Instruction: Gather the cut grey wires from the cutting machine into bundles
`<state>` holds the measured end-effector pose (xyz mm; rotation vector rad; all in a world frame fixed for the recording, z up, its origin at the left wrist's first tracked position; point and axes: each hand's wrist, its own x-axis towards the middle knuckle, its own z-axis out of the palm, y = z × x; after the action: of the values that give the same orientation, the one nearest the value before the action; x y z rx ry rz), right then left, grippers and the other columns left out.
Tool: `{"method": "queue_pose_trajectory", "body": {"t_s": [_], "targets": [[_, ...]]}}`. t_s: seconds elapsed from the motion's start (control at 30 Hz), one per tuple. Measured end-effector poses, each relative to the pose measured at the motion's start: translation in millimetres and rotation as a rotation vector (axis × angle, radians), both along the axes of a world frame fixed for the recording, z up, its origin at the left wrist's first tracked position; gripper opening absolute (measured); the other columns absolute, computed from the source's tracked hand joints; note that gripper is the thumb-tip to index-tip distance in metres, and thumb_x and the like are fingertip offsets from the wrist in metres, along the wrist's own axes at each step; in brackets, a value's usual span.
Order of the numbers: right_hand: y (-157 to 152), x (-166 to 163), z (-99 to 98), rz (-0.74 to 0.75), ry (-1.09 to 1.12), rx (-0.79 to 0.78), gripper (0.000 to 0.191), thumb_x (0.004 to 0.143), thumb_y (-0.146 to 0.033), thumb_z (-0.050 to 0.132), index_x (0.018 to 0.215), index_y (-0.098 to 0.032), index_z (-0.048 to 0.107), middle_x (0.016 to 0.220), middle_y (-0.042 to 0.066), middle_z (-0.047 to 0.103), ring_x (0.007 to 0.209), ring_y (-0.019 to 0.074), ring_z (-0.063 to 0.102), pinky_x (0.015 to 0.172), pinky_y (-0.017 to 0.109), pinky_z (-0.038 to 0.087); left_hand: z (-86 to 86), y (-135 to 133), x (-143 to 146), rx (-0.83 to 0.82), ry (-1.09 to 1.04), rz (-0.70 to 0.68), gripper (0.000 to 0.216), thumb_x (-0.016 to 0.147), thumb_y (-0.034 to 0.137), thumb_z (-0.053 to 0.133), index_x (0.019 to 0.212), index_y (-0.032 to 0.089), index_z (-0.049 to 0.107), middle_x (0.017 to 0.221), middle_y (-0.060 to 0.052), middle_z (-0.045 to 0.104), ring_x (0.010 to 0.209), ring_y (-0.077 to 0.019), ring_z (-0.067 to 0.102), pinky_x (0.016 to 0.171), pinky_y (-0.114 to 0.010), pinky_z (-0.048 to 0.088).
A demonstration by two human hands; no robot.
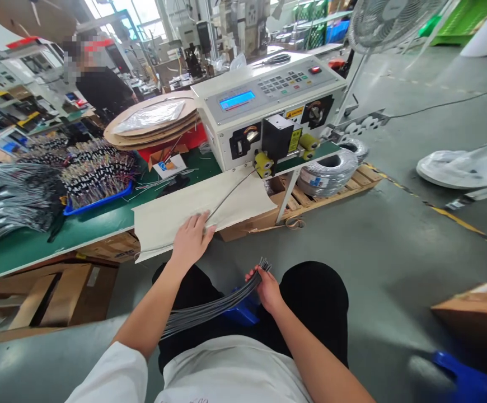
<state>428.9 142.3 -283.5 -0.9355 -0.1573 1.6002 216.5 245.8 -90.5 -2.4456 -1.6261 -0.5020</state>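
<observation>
My left hand [192, 238] lies palm down on a cream sheet [159, 218] at the bench edge, fingers stretched and thumb apart. Beneath it runs a single grey cable [233, 190], coming out of the yellow rollers [263, 164] of a cable cutting machine [268, 101]; a further stretch shows left of the hand. Over my lap, my right hand [267, 288] is closed around a bundle of grey cut cables [222, 302] near their ends. The bundle trails left below my left forearm, which hides part of it.
A blue tray [101, 204] of cable pieces and a heap of grey cables [12, 201] occupy the left bench. Cardboard discs [155, 120] lie behind. Cable coils [327, 173] sit on a pallet below the machine. A fan [394, 22] stands right; a person [104, 84] is at back left.
</observation>
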Motion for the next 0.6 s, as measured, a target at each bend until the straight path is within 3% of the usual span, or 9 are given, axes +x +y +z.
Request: {"method": "queue_pose_trajectory", "body": {"t_s": [0.1, 0.17, 0.27, 0.43, 0.6], "targets": [[0, -1, -2.4, -0.023, -0.024, -0.009, 0.033, 0.071, -0.045, 0.082, 0.085, -0.021, 0.064, 0.076, 0.003, 0.071, 0.076, 0.0234, 0.072, 0.072, 0.040, 0.059, -4.1, -13, -19, 0.098, 0.033, -0.046, 0.035, 0.101, 0.044, 0.042, 0.121, 0.024, 0.063, 0.101, -0.006, 0.071, 0.094, -0.0203, 0.066, 0.076, -0.030, 0.047], [0, -3, -3.5, -0.039, -0.041, -0.023, 0.036, 0.070, -0.046, 0.083, 0.089, -0.021, 0.064, 0.077, 0.004, 0.072, 0.078, 0.0241, 0.073, 0.072, 0.040, 0.059, -9.7, -31, -30, 0.207, 0.061, -0.108, 0.024, 0.099, 0.036, 0.049, 0.108, 0.024, 0.067, 0.087, -0.003, 0.071, 0.082, -0.0170, 0.067, 0.070, -0.028, 0.045], [0, -5, -2.6, -0.056, -0.038, -0.028, 0.038, 0.070, -0.046, 0.082, 0.091, -0.020, 0.064, 0.081, 0.006, 0.075, 0.080, 0.0244, 0.074, 0.072, 0.039, 0.059, -23.8, -71, -40, 0.277, 0.113, -0.240, 0.017, 0.094, 0.028, 0.058, 0.109, 0.024, 0.067, 0.079, 0.000, 0.070, 0.072, -0.0141, 0.065, 0.067, -0.028, 0.044], [-2, -5, 0.7, -0.058, 0.024, 0.016, 0.036, 0.073, -0.044, 0.081, 0.093, -0.019, 0.064, 0.095, 0.010, 0.078, 0.090, 0.0252, 0.075, 0.076, 0.038, 0.057, -56.9, -140, -40, 0.069, 0.123, -0.284, 0.016, 0.094, 0.025, 0.058, 0.108, 0.023, 0.066, 0.076, 0.002, 0.068, 0.069, -0.0117, 0.065, 0.065, -0.027, 0.044], [-6, -6, -0.1, -0.058, 0.044, 0.025, 0.032, 0.079, -0.042, 0.077, 0.095, -0.019, 0.063, 0.099, 0.011, 0.077, 0.093, 0.0255, 0.075, 0.077, 0.037, 0.057, -83.7, -171, -40, -0.129, 0.104, -0.214, 0.019, 0.098, 0.026, 0.051, 0.101, 0.021, 0.069, 0.079, 0.000, 0.069, 0.069, -0.0127, 0.066, 0.063, -0.027, 0.045]]}}
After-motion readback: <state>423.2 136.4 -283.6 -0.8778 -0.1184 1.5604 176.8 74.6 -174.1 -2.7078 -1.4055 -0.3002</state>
